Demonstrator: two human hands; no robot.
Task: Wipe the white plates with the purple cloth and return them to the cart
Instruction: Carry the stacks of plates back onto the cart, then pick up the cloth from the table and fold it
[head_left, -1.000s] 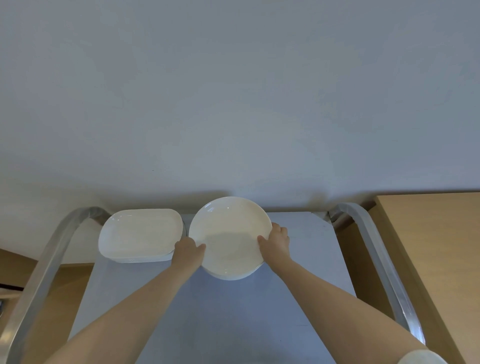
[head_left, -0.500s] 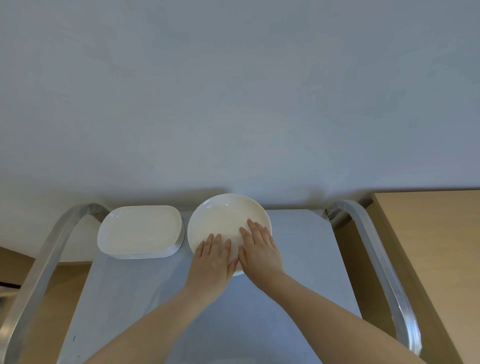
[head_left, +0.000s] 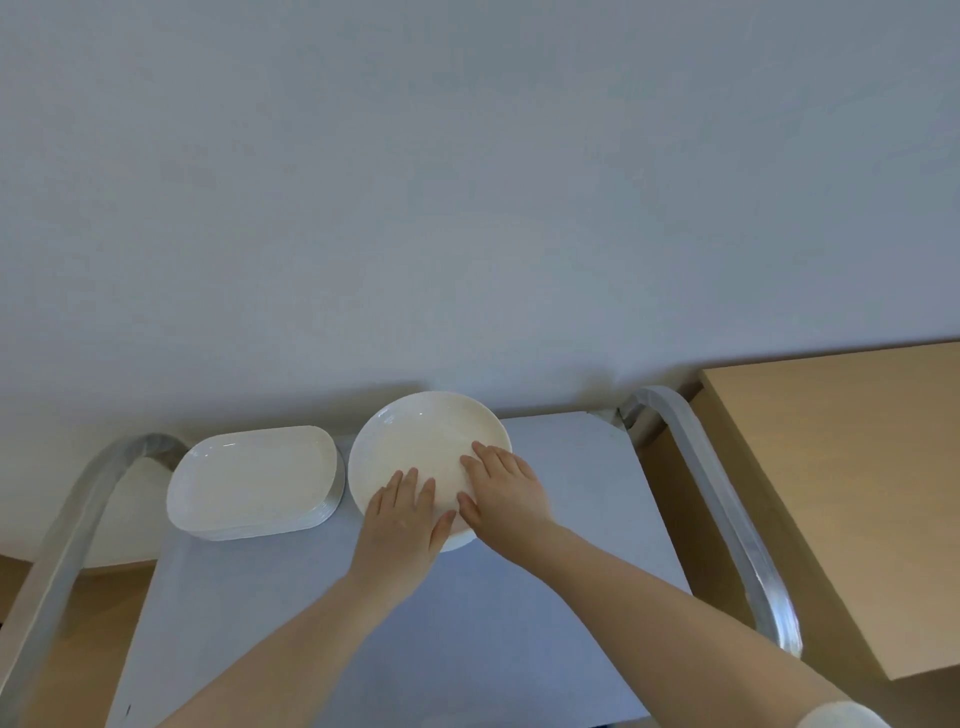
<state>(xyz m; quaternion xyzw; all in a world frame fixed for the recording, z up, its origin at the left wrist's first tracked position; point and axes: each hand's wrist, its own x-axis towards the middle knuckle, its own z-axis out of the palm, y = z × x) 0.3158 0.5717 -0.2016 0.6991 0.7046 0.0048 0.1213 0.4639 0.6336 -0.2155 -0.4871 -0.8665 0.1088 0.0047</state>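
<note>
A round white plate (head_left: 415, 441) lies on the grey top of the cart (head_left: 571, 493), near its far edge. My left hand (head_left: 402, 514) rests flat on the plate's near rim with straight fingers. My right hand (head_left: 506, 491) lies flat beside it, fingers spread over the plate's right half. To the left, a stack of rounded-rectangular white plates (head_left: 254, 480) sits on the cart. No purple cloth is in view.
Curved metal handle rails rise at the cart's left (head_left: 78, 525) and right (head_left: 727, 519) ends. A light wooden table (head_left: 841, 493) stands right of the cart. A plain pale wall fills the upper view.
A second ago both hands gripped the round plate by its sides. They let go, and now they lie flat on top of it. The plate rests on the cart.
</note>
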